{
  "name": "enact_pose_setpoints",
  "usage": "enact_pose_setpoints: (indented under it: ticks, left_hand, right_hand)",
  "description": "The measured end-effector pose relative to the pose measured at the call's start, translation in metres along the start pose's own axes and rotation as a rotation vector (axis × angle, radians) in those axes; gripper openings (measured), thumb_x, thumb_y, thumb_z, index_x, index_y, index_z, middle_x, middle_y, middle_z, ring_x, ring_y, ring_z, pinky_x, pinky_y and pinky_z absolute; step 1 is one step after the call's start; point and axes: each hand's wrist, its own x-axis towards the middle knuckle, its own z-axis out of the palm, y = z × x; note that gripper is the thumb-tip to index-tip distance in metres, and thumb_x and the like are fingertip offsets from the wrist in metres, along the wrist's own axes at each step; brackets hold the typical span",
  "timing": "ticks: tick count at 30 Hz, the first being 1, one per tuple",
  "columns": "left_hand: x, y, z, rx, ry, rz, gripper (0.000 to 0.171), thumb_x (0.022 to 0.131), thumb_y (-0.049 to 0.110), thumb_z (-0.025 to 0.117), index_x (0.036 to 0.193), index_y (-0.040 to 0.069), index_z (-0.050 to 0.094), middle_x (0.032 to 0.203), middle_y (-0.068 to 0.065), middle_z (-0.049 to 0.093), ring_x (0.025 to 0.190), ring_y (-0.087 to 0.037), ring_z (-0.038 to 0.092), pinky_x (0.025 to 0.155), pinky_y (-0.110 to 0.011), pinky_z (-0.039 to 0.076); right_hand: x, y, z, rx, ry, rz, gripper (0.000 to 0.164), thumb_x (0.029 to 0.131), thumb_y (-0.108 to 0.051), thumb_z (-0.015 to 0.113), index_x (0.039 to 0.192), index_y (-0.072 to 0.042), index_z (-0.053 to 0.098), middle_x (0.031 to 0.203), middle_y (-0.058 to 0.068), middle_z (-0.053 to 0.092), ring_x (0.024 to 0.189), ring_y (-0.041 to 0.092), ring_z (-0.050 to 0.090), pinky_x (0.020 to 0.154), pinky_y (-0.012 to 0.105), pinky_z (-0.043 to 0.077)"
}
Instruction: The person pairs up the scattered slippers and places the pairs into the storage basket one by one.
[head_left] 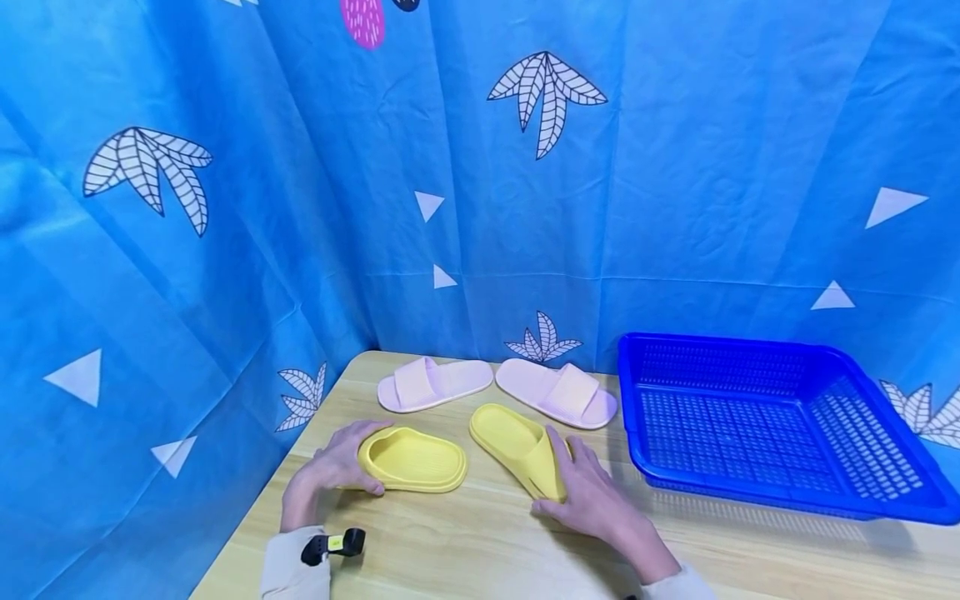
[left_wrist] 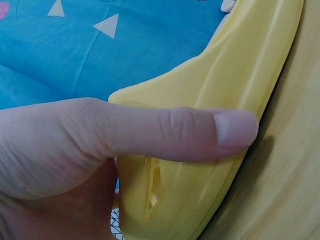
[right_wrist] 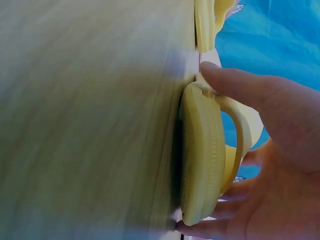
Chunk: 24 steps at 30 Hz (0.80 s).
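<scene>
A yellow slipper [head_left: 420, 461] lies on the left of the table, its open heel end pointing right. My left hand [head_left: 341, 458] grips its toe end, the thumb [left_wrist: 185, 132] laid along the side wall in the left wrist view. To the right, a second yellow slipper [head_left: 508, 435] sits at a slant with its heel toward the back. My right hand [head_left: 588, 493] spans its toe strap and holds it, thumb on the near side and fingers on the far side. In the right wrist view this slipper [right_wrist: 202, 155] rests on the table between thumb and fingers.
Behind the yellow pair lie two pale pink slippers, a left one [head_left: 457, 379] and a right one [head_left: 536, 385], heels nearly meeting. A blue perforated basket [head_left: 637, 433] stands at the right on the wooden table [head_left: 450, 550]. Patterned blue cloth [head_left: 517, 225] hangs behind and at the left.
</scene>
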Motion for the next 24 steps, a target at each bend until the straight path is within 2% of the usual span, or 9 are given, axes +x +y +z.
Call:
enact_pose_setpoints:
  ticks: [5, 8, 14, 18, 24]
  left_hand:
    - [-0.0002, -0.0014, -0.0004, -0.037, 0.003, 0.033, 0.107, 0.057, 0.023, 0.100, 0.151, 0.014, 0.049, 0.150, -0.022, 0.046, 0.135, -0.049, 0.038, 0.103, -0.075, 0.033]
    - [-0.0002, -0.0013, -0.0001, -0.047, -0.003, 0.025, 0.107, 0.057, 0.021, 0.099, 0.151, 0.014, 0.049, 0.150, -0.022, 0.045, 0.134, -0.049, 0.037, 0.103, -0.075, 0.032]
    - [-0.0027, -0.0012, 0.0000, -0.016, 0.003, 0.009, 0.106, 0.058, 0.026, 0.099, 0.151, 0.016, 0.050, 0.147, -0.024, 0.045, 0.129, -0.047, 0.042, 0.097, -0.075, 0.037]
    - [-0.0041, -0.0022, -0.0012, 0.003, 0.012, -0.003, 0.104, 0.059, 0.032, 0.098, 0.151, 0.017, 0.051, 0.143, -0.025, 0.046, 0.124, -0.046, 0.043, 0.094, -0.073, 0.041]
    - [-0.0031, -0.0020, -0.0050, -0.020, 0.029, 0.002, 0.102, 0.061, 0.036, 0.097, 0.150, 0.015, 0.052, 0.141, -0.024, 0.046, 0.121, -0.043, 0.045, 0.095, -0.069, 0.041]
  right_hand:
    - [0.0015, -0.0014, 0.0002, 0.017, -0.029, 0.039, 0.115, 0.077, -0.051, 0.087, 0.163, -0.011, 0.023, 0.149, 0.037, 0.040, 0.135, 0.054, 0.042, 0.105, 0.070, 0.038]
    - [0.0020, -0.0016, 0.0011, -0.001, -0.024, 0.048, 0.114, 0.076, -0.051, 0.087, 0.163, -0.010, 0.024, 0.146, 0.037, 0.043, 0.133, 0.053, 0.045, 0.102, 0.069, 0.041]
    - [0.0027, -0.0011, 0.0032, -0.034, 0.007, 0.030, 0.111, 0.077, -0.045, 0.089, 0.161, -0.007, 0.027, 0.137, 0.030, 0.050, 0.124, 0.044, 0.052, 0.097, 0.062, 0.048]
    - [0.0024, -0.0022, 0.0017, -0.035, 0.027, 0.034, 0.105, 0.081, -0.049, 0.084, 0.162, -0.010, 0.029, 0.137, 0.026, 0.051, 0.124, 0.042, 0.052, 0.097, 0.061, 0.048]
    - [0.0020, -0.0040, -0.0045, -0.056, 0.052, 0.038, 0.098, 0.088, -0.059, 0.072, 0.162, -0.013, 0.029, 0.143, 0.029, 0.048, 0.128, 0.049, 0.048, 0.100, 0.065, 0.044]
